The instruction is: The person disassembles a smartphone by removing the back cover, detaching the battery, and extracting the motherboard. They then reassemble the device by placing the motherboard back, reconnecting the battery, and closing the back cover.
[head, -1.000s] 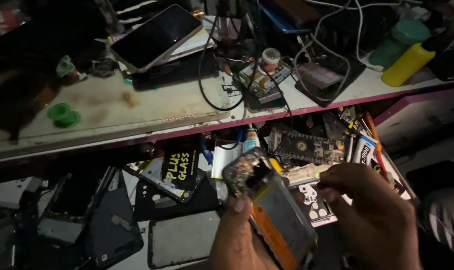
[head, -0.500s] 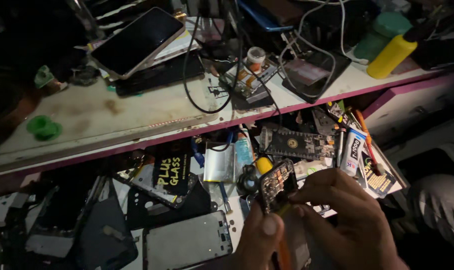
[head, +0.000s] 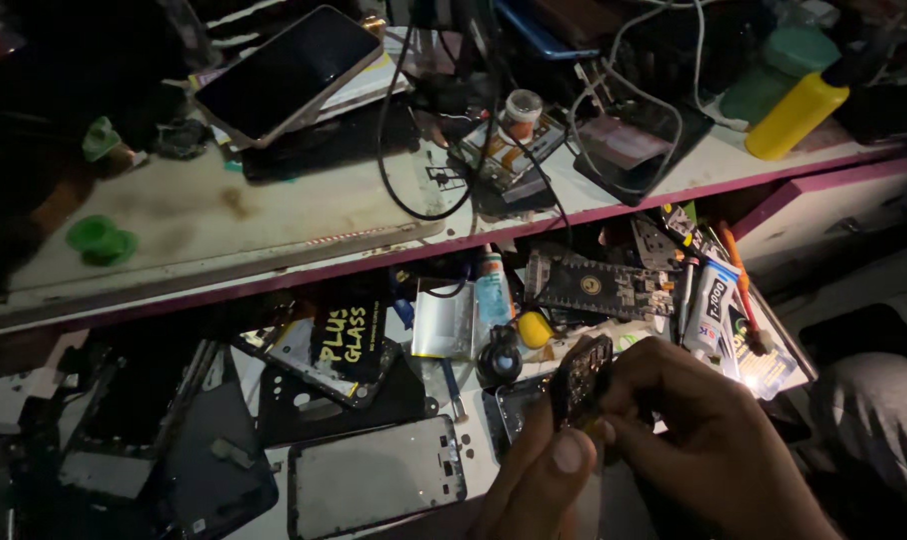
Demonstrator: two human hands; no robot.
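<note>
Nearest the camera, both hands meet over the small dark circuit board with rows of tiny components (head: 581, 378), which stands on edge above the open drawer. The left hand (head: 539, 480) comes up from below and pinches the board's lower edge with thumb and forefinger. The right hand (head: 709, 440) curls in from the right of the board, its fingertips closed on the board's right edge.

Just left of the board, in the drawer, lie a round black knob-shaped part (head: 500, 355) and a small yellow cap (head: 534, 328). Further left and lower lies a grey rectangular phone frame (head: 379, 487); above that sits a black packet with yellow lettering (head: 349, 335). Beyond the board rests a long black circuit board with gold contacts (head: 604, 288), with a white tube (head: 712, 305) to the right of it.

Farther still, above the board, runs the pale worktop with a pink front edge (head: 224, 225). On it lie a phone with a dark screen (head: 289, 72) far to the board's left, tangled black cables (head: 414, 150), and a yellow bottle (head: 799, 115) far to the right.
</note>
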